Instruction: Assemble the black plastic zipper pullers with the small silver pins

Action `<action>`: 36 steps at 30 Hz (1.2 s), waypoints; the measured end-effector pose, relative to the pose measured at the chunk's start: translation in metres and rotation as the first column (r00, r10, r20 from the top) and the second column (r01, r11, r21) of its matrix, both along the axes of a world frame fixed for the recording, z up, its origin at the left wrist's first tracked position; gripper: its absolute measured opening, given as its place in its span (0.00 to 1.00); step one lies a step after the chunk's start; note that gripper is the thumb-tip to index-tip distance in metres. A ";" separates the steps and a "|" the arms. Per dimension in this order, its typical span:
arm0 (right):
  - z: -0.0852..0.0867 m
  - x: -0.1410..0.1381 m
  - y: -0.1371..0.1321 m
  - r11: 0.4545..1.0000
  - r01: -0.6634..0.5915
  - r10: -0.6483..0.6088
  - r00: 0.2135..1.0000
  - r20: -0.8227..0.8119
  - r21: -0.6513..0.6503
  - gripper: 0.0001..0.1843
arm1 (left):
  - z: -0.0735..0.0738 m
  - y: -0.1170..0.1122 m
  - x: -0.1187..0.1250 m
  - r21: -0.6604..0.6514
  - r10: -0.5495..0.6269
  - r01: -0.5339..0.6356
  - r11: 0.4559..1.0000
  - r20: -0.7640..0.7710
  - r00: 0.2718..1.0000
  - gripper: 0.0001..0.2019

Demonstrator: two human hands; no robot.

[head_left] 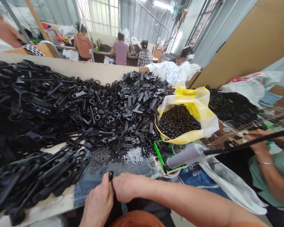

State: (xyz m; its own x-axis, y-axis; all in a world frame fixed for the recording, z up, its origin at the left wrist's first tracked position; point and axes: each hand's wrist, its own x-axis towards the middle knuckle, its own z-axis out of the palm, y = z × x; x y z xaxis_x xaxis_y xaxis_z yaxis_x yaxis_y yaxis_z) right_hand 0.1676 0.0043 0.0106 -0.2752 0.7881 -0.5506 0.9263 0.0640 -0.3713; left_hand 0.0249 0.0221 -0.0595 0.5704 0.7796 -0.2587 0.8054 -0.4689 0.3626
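Observation:
My left hand [99, 195] is closed round a small black plastic part [111, 175], whose rounded end sticks up above the fingers. Against it presses my right hand [126, 187], its fingers curled in a fist; what is inside them is hidden. Both hands meet low in the view, at the near edge of a blue cloth [85, 181]. Just beyond them on the table lie small dark screws or pins [99, 156] and a heap of silvery pins [133, 155].
Piles of black ring-ended parts [47, 104] and flat black clips [142, 94] cover the table. A yellow-white bag [208, 121] holds black beads. Beside it are a green-rimmed tray [159, 156] and a grey tube [186, 156]. A co-worker's hands [257, 143] are at the right.

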 end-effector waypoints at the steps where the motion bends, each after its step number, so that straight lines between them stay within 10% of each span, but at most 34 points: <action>1: 0.001 0.003 -0.001 1.000 -0.002 0.002 1.000 -0.018 -0.003 0.10 | 0.002 0.000 0.001 0.005 0.002 -0.002 1.000 -0.022 1.000 0.20; 8: 0.023 0.013 -0.064 0.969 0.207 -0.210 0.978 0.005 0.133 0.14 | 0.017 0.013 -0.009 0.119 0.223 -0.240 0.964 0.140 0.965 0.20; 12: 0.015 0.048 -0.076 0.830 0.436 -0.484 0.873 0.061 0.349 0.15 | 0.035 0.012 0.000 -0.334 0.348 -0.200 0.921 0.479 0.806 0.12; 17: -0.020 0.094 -0.054 0.648 0.388 -0.609 0.781 0.138 0.655 0.25 | 0.044 0.002 0.015 -0.898 0.758 0.042 0.438 0.394 0.520 0.19; 25: -0.049 0.116 -0.045 0.589 0.312 -0.561 0.822 0.100 0.745 0.20 | 0.038 0.013 -0.006 -0.951 0.928 0.296 0.094 0.191 0.320 0.24; 36: -0.040 0.142 -0.057 0.589 -0.016 -0.335 0.905 0.262 0.808 0.10 | 0.037 0.014 -0.014 -0.967 0.948 0.139 0.214 0.240 0.210 0.24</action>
State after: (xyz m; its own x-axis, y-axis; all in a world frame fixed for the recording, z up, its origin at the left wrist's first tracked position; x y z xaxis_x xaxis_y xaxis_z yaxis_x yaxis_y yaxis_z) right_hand 0.3098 -0.0526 -0.0291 -0.0273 0.9613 0.2740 0.9952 0.0002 0.0984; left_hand 0.0114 0.0357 -0.0225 0.4787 0.6464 -0.5942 -0.2474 0.7486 0.6151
